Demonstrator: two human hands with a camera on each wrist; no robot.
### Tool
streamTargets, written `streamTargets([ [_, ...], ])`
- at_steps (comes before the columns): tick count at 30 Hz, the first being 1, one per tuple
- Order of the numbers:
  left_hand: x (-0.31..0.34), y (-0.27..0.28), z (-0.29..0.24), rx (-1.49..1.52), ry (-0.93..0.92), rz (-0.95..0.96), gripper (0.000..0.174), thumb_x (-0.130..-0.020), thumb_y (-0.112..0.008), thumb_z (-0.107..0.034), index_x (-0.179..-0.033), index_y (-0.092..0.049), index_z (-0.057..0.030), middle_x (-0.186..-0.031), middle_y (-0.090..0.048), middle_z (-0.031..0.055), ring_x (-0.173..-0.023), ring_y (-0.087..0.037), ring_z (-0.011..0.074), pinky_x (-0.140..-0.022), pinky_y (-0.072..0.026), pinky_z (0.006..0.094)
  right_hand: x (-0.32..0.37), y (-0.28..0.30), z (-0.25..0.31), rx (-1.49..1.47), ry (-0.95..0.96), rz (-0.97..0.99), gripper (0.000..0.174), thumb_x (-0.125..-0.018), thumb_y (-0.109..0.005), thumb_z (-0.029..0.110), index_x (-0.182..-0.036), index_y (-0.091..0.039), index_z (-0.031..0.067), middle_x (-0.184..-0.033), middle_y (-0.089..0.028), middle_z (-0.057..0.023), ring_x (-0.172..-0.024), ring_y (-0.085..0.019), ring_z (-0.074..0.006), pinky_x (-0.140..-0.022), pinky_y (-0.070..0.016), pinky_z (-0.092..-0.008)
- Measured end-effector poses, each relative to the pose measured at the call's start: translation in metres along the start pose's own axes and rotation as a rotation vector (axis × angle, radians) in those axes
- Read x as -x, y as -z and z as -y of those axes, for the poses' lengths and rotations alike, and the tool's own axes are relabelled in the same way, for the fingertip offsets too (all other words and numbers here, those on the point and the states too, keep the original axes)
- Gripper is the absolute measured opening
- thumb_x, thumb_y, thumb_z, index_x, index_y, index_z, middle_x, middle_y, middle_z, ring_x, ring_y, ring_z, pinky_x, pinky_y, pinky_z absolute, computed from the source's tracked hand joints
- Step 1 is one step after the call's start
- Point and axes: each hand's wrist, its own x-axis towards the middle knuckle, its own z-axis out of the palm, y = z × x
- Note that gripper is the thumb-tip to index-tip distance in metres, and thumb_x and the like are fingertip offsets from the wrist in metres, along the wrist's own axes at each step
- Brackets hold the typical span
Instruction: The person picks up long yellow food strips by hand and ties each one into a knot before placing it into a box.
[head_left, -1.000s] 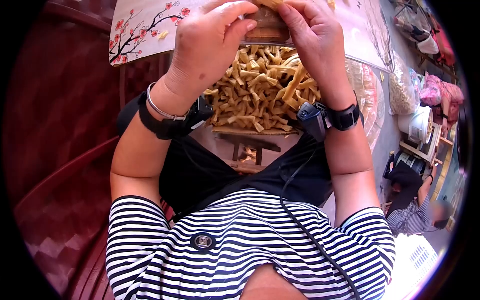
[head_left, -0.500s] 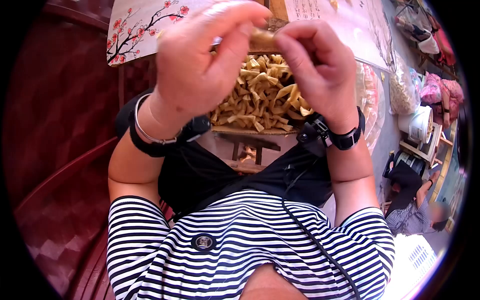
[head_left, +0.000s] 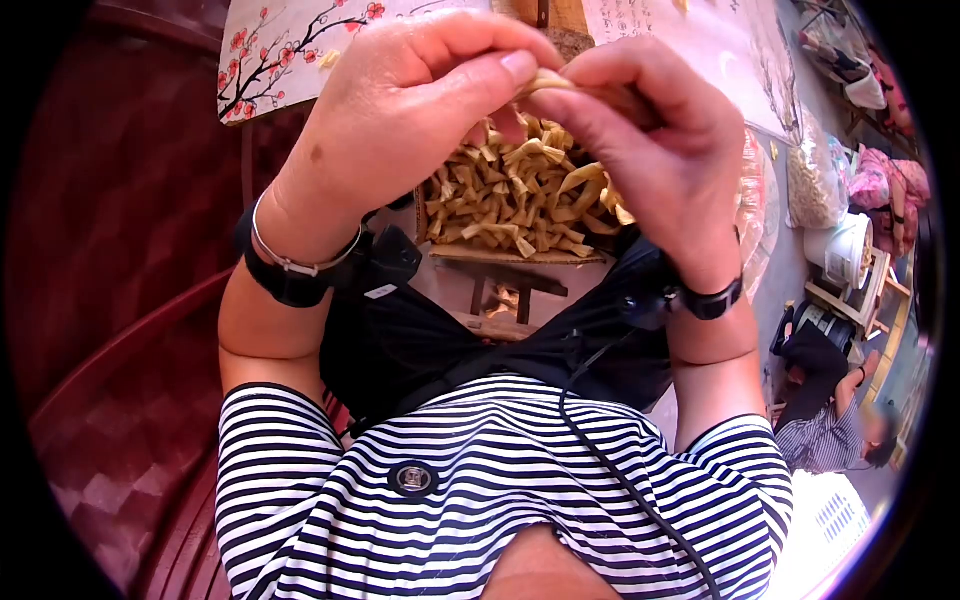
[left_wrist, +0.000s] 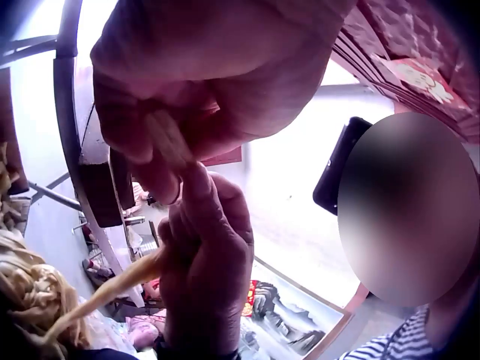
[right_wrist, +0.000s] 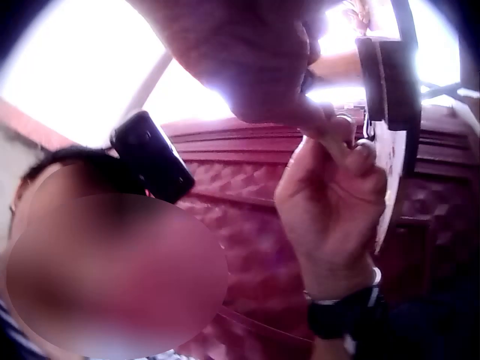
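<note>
A pale yellow strip (head_left: 545, 84) spans the short gap between the two hands, above a box of similar knotted pieces (head_left: 515, 190). The left hand (head_left: 400, 120) pinches one end between thumb and fingers. Thumb and forefinger of the right hand (head_left: 665, 140) grip the other end. In the left wrist view the strip (left_wrist: 169, 140) runs between the fingertips, and a longer tail (left_wrist: 105, 291) hangs from the right hand (left_wrist: 206, 262) toward the pile. The right wrist view has the strip (right_wrist: 341, 150) at the left hand's fingers (right_wrist: 330, 202).
Beyond the hands lies a tabletop with a red blossom print (head_left: 290, 70). A wooden stand (head_left: 510, 300) is under the box. Clear bags (head_left: 815, 180), a white bucket (head_left: 838, 250) and a seated person (head_left: 830, 430) are at the right.
Both hands have come down and nearer the body from the table edge, staying close together. The blurred motion of half a second ago has slowed, and the strip remains between them.
</note>
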Motion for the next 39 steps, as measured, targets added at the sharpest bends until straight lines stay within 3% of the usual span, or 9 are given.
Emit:
streamTargets([
  [4,0.000,-0.003,0.004,0.301,0.289,0.022,0.021,-0.093,-0.056,-0.014,-0.097,-0.065,0.0038,-0.079,-0.065,0.0008,-0.070,-0.057,0.0063,-0.061,-0.0475,0.0206,-0.016,0.005,-0.002,0.456,0.682,0.230,0.021,-0.073,-0.076,0.007,-0.089,-0.062,0.0028,-0.064,-0.056,-0.0075,-0.054,-0.056,-0.0203,-0.048,-0.0419,-0.0286],
  [8,0.006,-0.009,0.005,-0.204,-0.002,0.454,0.019,-0.091,-0.060,-0.014,-0.090,-0.066,0.0041,-0.081,-0.066,0.0017,-0.071,-0.058,0.0079,-0.063,-0.0487,0.0241,-0.020,0.010,0.002,0.404,0.707,0.256,0.019,-0.076,-0.074,0.015,-0.085,-0.063,0.0024,-0.060,-0.054,-0.0071,-0.053,-0.055,-0.0225,-0.047,-0.0403,-0.0291],
  [10,0.007,-0.009,-0.004,0.108,-0.070,0.618,0.025,-0.087,-0.066,-0.020,-0.095,-0.067,0.0037,-0.086,-0.068,0.0068,-0.074,-0.060,0.0097,-0.067,-0.0493,0.0242,-0.022,0.013,-0.003,0.381,0.700,0.209,0.014,-0.084,-0.067,0.014,-0.085,-0.064,0.0008,-0.063,-0.058,-0.0075,-0.054,-0.057,-0.0190,-0.049,-0.0411,-0.0264],
  [12,0.008,-0.004,-0.005,0.405,-0.074,0.590,0.034,-0.083,-0.070,-0.026,-0.098,-0.067,0.0042,-0.089,-0.069,0.0107,-0.073,-0.063,0.0125,-0.066,-0.0499,0.0247,-0.010,0.007,0.011,0.257,0.184,0.094,0.024,-0.092,-0.059,0.020,-0.086,-0.066,-0.0020,-0.074,-0.065,-0.0050,-0.062,-0.057,-0.0081,-0.056,-0.0446,-0.0239],
  [18,0.001,0.001,-0.002,-0.646,-0.621,0.002,0.027,-0.072,-0.076,-0.017,-0.094,-0.069,-0.0018,-0.077,-0.064,0.0058,-0.062,-0.060,0.0172,-0.053,-0.0462,0.0263,-0.015,0.005,-0.002,-0.529,-0.586,0.401,0.020,-0.092,-0.057,0.022,-0.093,-0.067,0.0045,-0.069,-0.057,0.0022,-0.055,-0.046,-0.0018,-0.047,-0.0326,-0.0177],
  [24,-0.008,0.006,-0.005,-0.799,-1.021,-0.137,0.024,-0.068,-0.078,-0.014,-0.080,-0.065,0.0026,-0.075,-0.060,0.0078,-0.058,-0.056,0.0193,-0.050,-0.0442,0.0288,-0.003,-0.020,-0.012,-0.990,-0.683,0.327,0.016,-0.087,-0.063,0.015,-0.099,-0.065,0.0039,-0.072,-0.059,0.0021,-0.049,-0.044,-0.0012,-0.038,-0.0263,-0.0156],
  [30,-0.012,-0.002,0.004,-0.456,-0.844,-0.336,0.020,-0.074,-0.076,-0.012,-0.088,-0.070,-0.0001,-0.090,-0.068,0.0130,-0.074,-0.068,0.0226,-0.065,-0.0534,0.0287,-0.006,-0.013,0.010,-0.251,-0.045,-0.123,0.020,-0.089,-0.065,0.021,-0.092,-0.066,0.0003,-0.070,-0.061,0.0003,-0.051,-0.046,-0.0018,-0.045,-0.0324,-0.0147],
  [33,0.004,-0.003,-0.011,-0.575,-0.554,-0.178,0.009,-0.076,-0.067,-0.003,-0.082,-0.066,0.0034,-0.098,-0.068,0.0137,-0.079,-0.068,0.0236,-0.067,-0.0530,0.0295,-0.003,-0.009,0.008,-0.091,0.005,-0.067,0.021,-0.089,-0.066,0.021,-0.090,-0.067,-0.0004,-0.071,-0.063,0.0004,-0.059,-0.052,-0.0041,-0.052,-0.0393,-0.0175],
  [39,0.003,-0.007,0.012,-0.742,-0.730,-0.152,0.004,-0.073,-0.062,0.004,-0.076,-0.061,0.0028,-0.101,-0.066,0.0138,-0.082,-0.065,0.0272,-0.072,-0.0517,0.0333,-0.003,-0.005,-0.003,0.399,0.017,0.152,0.030,-0.094,-0.051,0.024,-0.080,-0.062,0.0001,-0.060,-0.058,-0.0035,-0.051,-0.049,-0.0095,-0.049,-0.0400,-0.0273],
])
